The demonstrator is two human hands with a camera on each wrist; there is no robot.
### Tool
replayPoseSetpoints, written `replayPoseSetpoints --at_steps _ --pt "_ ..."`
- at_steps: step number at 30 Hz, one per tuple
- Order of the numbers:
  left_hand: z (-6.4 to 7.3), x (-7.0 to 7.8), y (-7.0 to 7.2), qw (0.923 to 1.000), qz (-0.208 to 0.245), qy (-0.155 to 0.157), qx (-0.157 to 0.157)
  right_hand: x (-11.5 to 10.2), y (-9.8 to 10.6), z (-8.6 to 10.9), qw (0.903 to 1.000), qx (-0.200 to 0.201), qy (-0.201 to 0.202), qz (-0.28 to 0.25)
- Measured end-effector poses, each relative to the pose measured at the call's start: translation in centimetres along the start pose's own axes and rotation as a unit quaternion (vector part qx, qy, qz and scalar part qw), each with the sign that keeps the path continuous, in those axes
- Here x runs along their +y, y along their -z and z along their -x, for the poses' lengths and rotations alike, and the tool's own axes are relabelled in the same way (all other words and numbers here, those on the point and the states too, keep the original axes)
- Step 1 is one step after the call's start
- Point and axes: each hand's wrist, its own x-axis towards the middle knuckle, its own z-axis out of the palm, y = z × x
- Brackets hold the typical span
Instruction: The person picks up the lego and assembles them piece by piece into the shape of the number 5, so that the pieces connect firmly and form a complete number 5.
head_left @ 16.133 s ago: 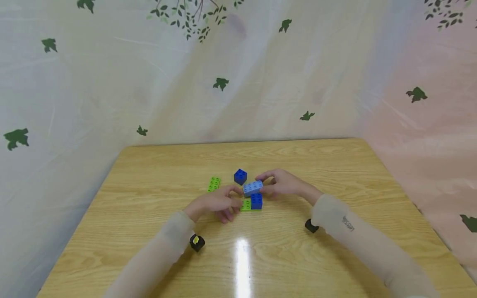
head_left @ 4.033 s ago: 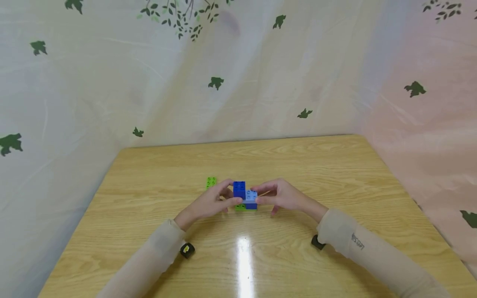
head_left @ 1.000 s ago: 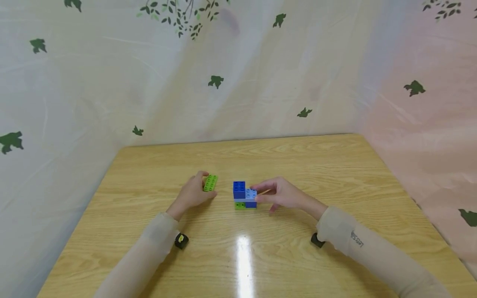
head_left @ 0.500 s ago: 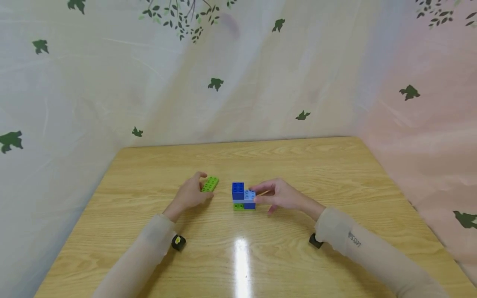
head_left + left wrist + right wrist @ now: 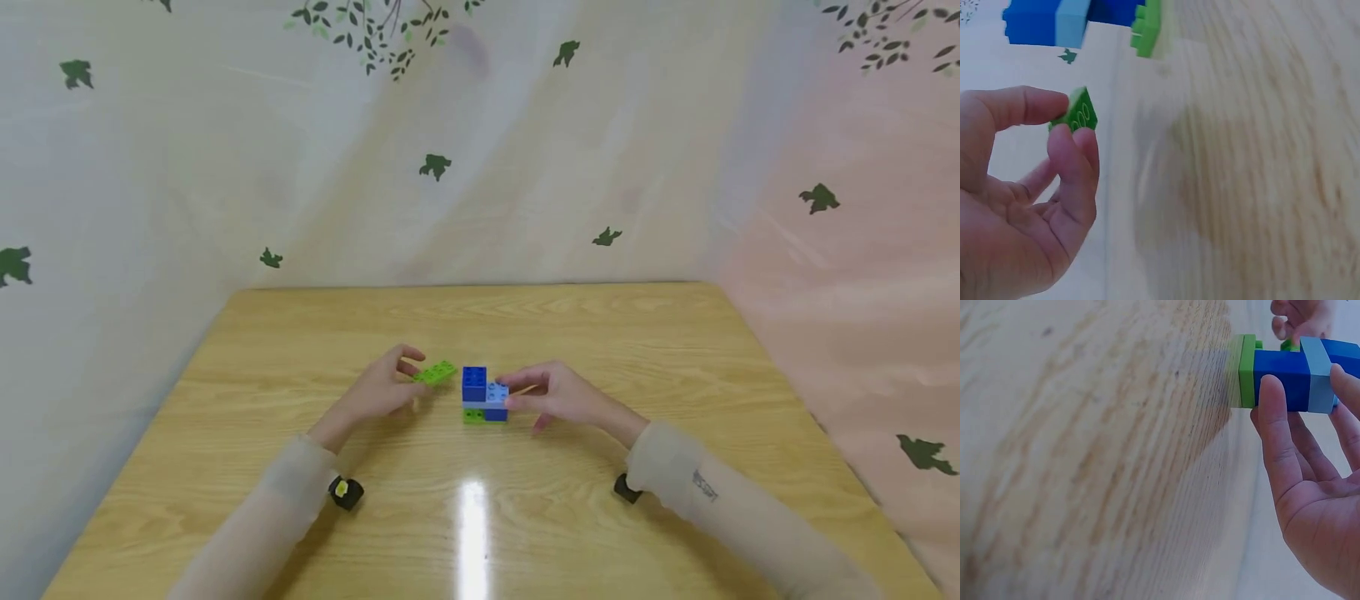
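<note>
From the head, a flat lime-green plastic brick (image 5: 438, 372) is seen at ten o'clock from a blue-and-green plastic stack (image 5: 477, 395). From the left wrist, it is pinched by the left hand (image 5: 1019, 231)'s fingertips; from the right, the stack is gripped, apparently lightly, by the right hand (image 5: 1316, 515).

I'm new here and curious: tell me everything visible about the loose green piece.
The loose green piece is thin, bright, plastic-looking, with two rows of studs. Pinched in the left grip, it tilts, seemingly raised above the table, left of the stack in the head view and apart from it.
</note>
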Motion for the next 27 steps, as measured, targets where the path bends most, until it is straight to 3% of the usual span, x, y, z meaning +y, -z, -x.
replayPoseSetpoints --at_steps 4,14,21,27 --pt "0.9 1.1 0.4 0.9987 0.043 -0.022 -0.014 -0.2 -0.1 -0.1 1.0000 -0.002 0.005 -0.003" --pt "2.3 3.3 -0.2 0.9880 0.119 -0.097 0.010 -0.4 -0.2 0.2 0.9999 -0.002 0.013 -0.005" --pt "2.3 4.0 -1.3 0.9773 0.133 -0.165 -0.003 -0.3 -0.1 0.3 0.9998 -0.005 0.013 -0.010" --pt "2.1 4.4 -1.8 0.9731 0.119 -0.195 -0.032 -0.2 -0.1 0.3 0.9997 -0.006 0.014 -0.017"
